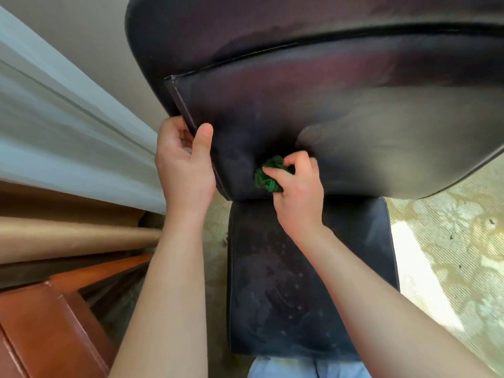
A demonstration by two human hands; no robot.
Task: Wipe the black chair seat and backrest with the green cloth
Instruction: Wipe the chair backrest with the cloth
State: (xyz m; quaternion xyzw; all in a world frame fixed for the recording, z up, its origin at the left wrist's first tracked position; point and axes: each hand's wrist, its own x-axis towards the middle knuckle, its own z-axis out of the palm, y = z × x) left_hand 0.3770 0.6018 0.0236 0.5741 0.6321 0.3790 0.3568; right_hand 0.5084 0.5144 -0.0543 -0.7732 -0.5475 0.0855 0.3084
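Both bare forearms reach forward and up from the bottom of the view, the left one nearly straight, the right one angled inward. The left hand (185, 165) is curled around an edge, thumb laid flat on the front face, fingers wrapped behind. The right hand (297, 189) is bent at the wrist, knuckles up, its fingers bunched tight around a crumpled wad and pressing it forward.

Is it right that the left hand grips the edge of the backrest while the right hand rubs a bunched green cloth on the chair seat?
Not quite. In the head view the right hand presses the green cloth against the lower backrest, not the seat. The rest holds: the left hand grips the backrest's edge.
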